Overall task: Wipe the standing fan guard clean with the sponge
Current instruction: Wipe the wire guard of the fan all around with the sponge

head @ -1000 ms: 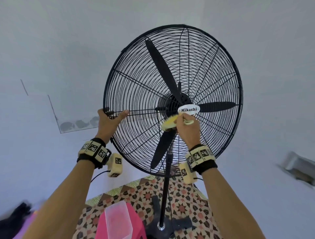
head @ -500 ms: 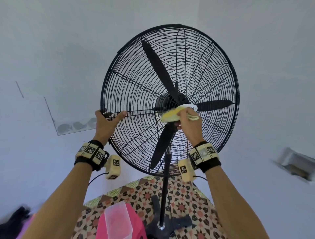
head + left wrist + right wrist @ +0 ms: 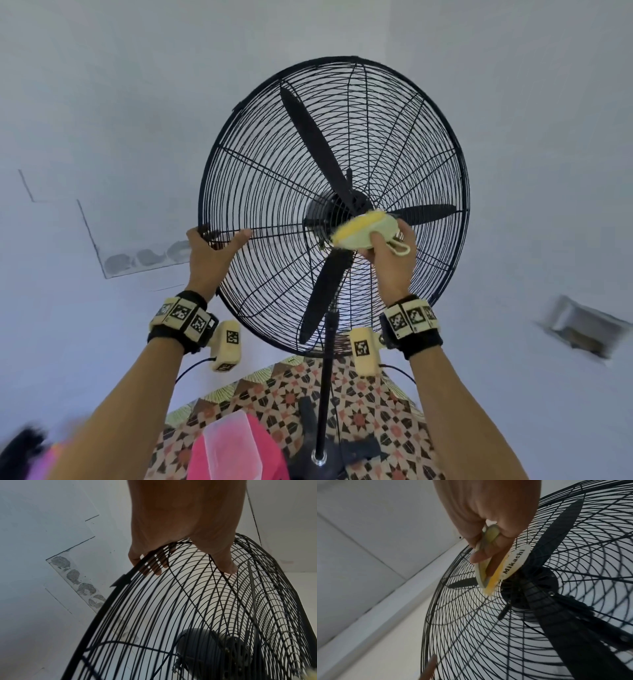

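1. Since the earlier frames: sponge (image 3: pixel 364 230) carried up from just below the oval Mikachi badge (image 3: pixel 516 562) to lie over it at the guard's centre; left hand (image 3: pixel 209 255) unchanged on the left rim.
2. Fan guard (image 3: pixel 274 171): black wire cage, round, on a black pole (image 3: pixel 325 383); three black blades (image 3: pixel 315 140) inside, motor housing (image 3: pixel 193 642) behind.
3. Right hand (image 3: pixel 390 260): grips the sponge, thumb on the pale near face, fingers (image 3: pixel 494 558) curled round the far side; yellow face pressed against the wires at the hub. Small pale loop hangs off the sponge's right end.
4. From the right wrist: sponge (image 3: pixel 488 573) seen edge-on, yellow side touching the badge's left edge, badge partly uncovered from this angle.
5. Left hand (image 3: pixel 180 520), wrist view: fingers (image 3: pixel 150 566) hooked over the outer rim and through the wires, thumb laid flat along a radial spoke on the front face. Firm hold on the guard (image 3: pixel 188 601).
6. Both wrists: black bands with tagged cream blocks.
7. Below: patterned floor mat (image 3: pixel 370 411) under the fan base; pink stool (image 3: pixel 270 455) with a clear plastic tub (image 3: pixel 229 445) on it, just left of the pole.
8. Background: pale wall with a taped strip (image 3: pixel 80 582) showing grey patches, left of the guard.
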The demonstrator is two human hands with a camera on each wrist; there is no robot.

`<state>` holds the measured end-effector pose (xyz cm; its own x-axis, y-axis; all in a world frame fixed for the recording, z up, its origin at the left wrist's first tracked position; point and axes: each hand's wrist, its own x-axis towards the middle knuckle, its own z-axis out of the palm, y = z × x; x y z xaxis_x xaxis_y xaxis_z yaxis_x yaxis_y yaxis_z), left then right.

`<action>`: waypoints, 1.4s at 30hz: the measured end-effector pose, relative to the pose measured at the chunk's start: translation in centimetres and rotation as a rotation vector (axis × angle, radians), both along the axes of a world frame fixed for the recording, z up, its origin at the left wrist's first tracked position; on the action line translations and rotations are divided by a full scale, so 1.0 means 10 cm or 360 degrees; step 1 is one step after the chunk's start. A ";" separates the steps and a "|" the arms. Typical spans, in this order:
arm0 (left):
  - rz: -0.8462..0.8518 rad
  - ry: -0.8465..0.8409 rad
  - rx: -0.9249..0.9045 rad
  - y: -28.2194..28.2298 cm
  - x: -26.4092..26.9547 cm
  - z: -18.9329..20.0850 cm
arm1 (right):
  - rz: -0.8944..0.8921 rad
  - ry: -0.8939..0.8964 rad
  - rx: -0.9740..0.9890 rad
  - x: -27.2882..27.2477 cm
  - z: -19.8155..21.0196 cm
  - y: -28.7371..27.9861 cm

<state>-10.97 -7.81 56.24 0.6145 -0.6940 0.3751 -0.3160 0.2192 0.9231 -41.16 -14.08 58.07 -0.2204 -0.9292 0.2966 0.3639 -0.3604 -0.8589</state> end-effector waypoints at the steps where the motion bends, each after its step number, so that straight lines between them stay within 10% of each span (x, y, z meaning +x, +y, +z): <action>1: -0.0010 0.0020 -0.0010 0.01 0.01 -0.04 | -0.0065 -0.0039 -0.0058 0.01 0.04 0.00; 9: -0.0257 0.0133 0.0099 0.23 -0.04 -0.56 | 0.0188 0.0357 0.0051 0.27 -0.52 0.32; 15: -0.0252 0.0124 0.0149 0.19 -0.03 -0.58 | -0.0011 0.0058 0.0076 0.05 -0.17 0.17; 42: -0.0214 0.0105 0.0155 0.14 -0.12 -0.66 | -0.0048 0.0450 -0.0043 0.32 -0.23 0.45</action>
<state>-12.13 -6.42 49.66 0.5350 -0.8026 0.2638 -0.2277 0.1638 0.9599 -37.95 -9.62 55.73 -0.1529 -0.9143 0.3750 0.0999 -0.3918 -0.9146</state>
